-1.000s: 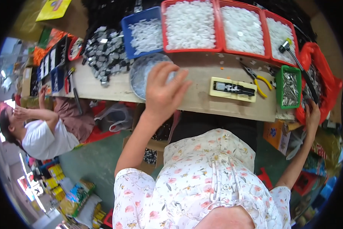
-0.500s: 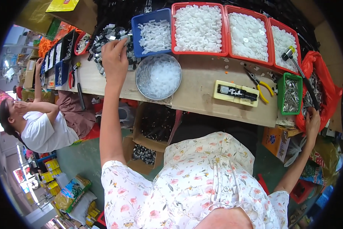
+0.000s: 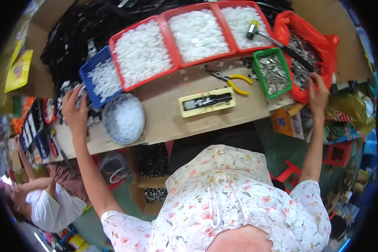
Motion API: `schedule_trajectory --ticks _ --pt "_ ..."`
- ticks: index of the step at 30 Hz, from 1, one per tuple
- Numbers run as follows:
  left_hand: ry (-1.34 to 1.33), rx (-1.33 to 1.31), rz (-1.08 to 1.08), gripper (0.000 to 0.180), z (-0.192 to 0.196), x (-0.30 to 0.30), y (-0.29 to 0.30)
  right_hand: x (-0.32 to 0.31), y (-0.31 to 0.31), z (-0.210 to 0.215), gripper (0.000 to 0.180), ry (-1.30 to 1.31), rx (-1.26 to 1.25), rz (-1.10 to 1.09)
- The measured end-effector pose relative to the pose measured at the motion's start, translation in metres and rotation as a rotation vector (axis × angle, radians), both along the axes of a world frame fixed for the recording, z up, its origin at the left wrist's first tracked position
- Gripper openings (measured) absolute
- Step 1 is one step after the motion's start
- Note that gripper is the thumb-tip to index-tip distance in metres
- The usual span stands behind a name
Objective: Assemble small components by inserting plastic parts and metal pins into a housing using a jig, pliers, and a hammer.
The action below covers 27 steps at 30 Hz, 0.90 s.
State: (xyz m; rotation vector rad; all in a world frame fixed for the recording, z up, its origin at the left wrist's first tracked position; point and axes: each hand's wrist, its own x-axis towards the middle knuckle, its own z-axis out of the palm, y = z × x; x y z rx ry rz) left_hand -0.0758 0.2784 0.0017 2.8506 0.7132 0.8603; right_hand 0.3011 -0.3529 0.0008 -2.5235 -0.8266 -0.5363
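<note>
My left hand (image 3: 74,110) is over a pile of small black and silver parts (image 3: 67,87) at the left of the bench. Its fingers curl toward the thumb around something small and pale that I cannot make out. At the far right, my right hand (image 3: 318,94) is at the edge of a red plastic bag (image 3: 330,46) of metal pieces, fingertips bent in beside the end of a hammer's black handle (image 3: 300,62). What those fingertips hold is hidden. Between the hands, a cream holder (image 3: 210,110) carries a black and silver assembly (image 3: 216,100).
Red bins (image 3: 174,65) of white plastic pieces line the back, beside a blue bin (image 3: 87,78). A metal bowl (image 3: 142,119) of white bits stands left. Yellow-handled pliers (image 3: 239,86) lie near a green bin (image 3: 290,84) of metal pins. Another person (image 3: 54,206) sits at left.
The view has swung, so the bench appears shifted left and tilted. My left hand stays over the parts pile, its fingers more curled; my right hand remains at the red bag.
</note>
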Motion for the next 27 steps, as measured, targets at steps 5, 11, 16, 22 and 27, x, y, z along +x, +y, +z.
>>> schedule_trajectory --ticks 5,11,16,22,27 --pt "-0.102 -0.038 -0.182 0.023 0.034 0.053 -0.051 0.010 -0.015 -0.014 0.022 0.167 0.561 -0.001" --pt "-0.036 -0.017 -0.286 0.015 0.045 0.087 -0.079 -0.003 0.004 -0.003 0.027 0.234 0.649 0.038" --pt "0.069 -0.031 -0.124 0.011 0.025 0.074 -0.041 -0.016 -0.002 -0.002 0.033 0.252 0.585 0.029" --pt "0.133 -0.094 -0.132 0.016 0.001 0.089 -0.035 -0.021 0.028 0.003 0.034 0.313 0.590 0.130" --pt "0.276 -0.071 -0.110 0.015 0.002 0.102 -0.042 -0.046 0.065 0.018 0.034 0.458 0.580 0.170"
